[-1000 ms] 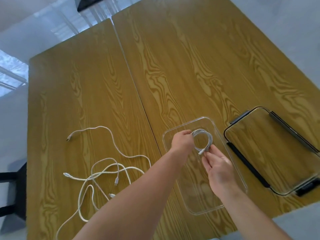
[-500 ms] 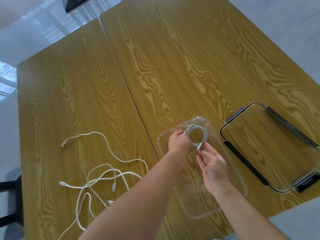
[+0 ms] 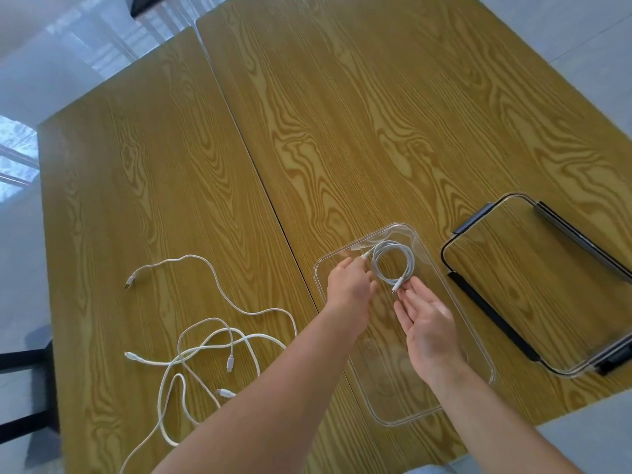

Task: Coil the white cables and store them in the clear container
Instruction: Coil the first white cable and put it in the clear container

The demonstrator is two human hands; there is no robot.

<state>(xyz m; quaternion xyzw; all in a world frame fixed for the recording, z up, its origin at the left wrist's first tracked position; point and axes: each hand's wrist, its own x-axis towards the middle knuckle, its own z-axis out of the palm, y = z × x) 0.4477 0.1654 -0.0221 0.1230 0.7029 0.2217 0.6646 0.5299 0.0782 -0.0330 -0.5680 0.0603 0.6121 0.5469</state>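
A coiled white cable [image 3: 393, 263] lies at the far end of the clear container [image 3: 403, 420], which sits on the wooden table [image 3: 342, 131]. My left hand [image 3: 349, 289] is just left of the coil, its fingertips against the coil's edge and loosely bent. My right hand [image 3: 427, 323] lies palm up and flat inside the container, fingertips touching the plug end at the coil's near side. Several loose white cables [image 3: 212, 340] lie tangled on the table to the left, one stretching away to a plug [image 3: 129, 283].
The container's clear lid [image 3: 492, 319], with black clip edges, lies flat to the right of the container near the table's right corner. A seam runs between two table halves. A dark chair frame [image 3: 20, 357] stands at the left edge.
The coil has gone down into the far end of the container and spread wider. My left hand has loosened its grip on it, and my right hand has flattened out beneath it.
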